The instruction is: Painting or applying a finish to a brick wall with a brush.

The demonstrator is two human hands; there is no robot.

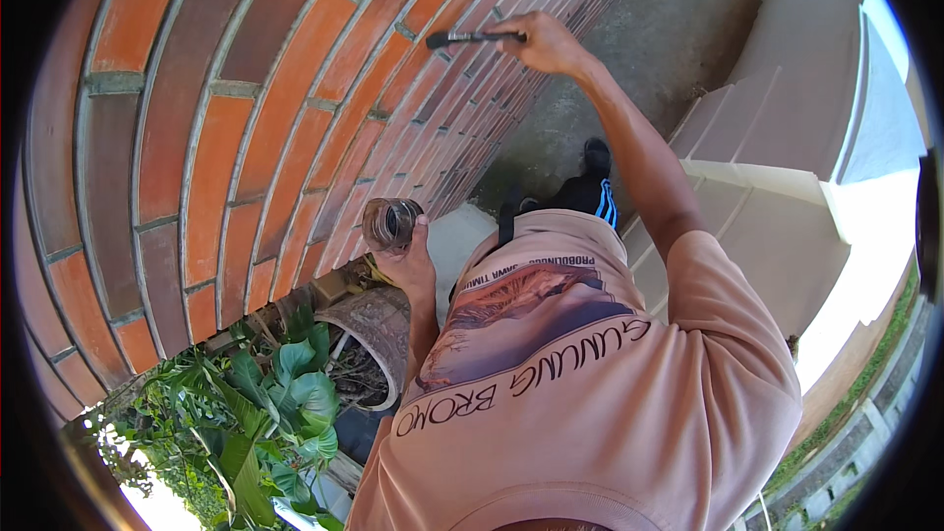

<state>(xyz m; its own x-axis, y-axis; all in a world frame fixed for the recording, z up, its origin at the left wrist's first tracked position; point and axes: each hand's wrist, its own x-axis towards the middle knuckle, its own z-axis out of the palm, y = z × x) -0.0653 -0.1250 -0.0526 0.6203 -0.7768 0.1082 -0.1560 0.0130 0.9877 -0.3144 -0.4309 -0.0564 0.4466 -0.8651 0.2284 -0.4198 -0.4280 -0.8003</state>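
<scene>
In my right hand (548,42) is a flat paintbrush (476,37) with dark bristles, held by its handle. The bristles point left towards the brick wall (295,118); whether they touch it I cannot tell. Orange and dark brown bricks make up this wall, with grey mortar joints between them. Lower down, close to the wall, my left hand (414,257) grips a small clear jar (382,227). Its open mouth faces up at me, and the inside looks dark; what it holds is unclear.
Green leafy plants (276,398) and a large weathered pot (380,321) stand at lower left, near my left forearm. A concrete floor (627,51) runs along the wall's foot. Pale panelled structure (752,236) lies to my right.
</scene>
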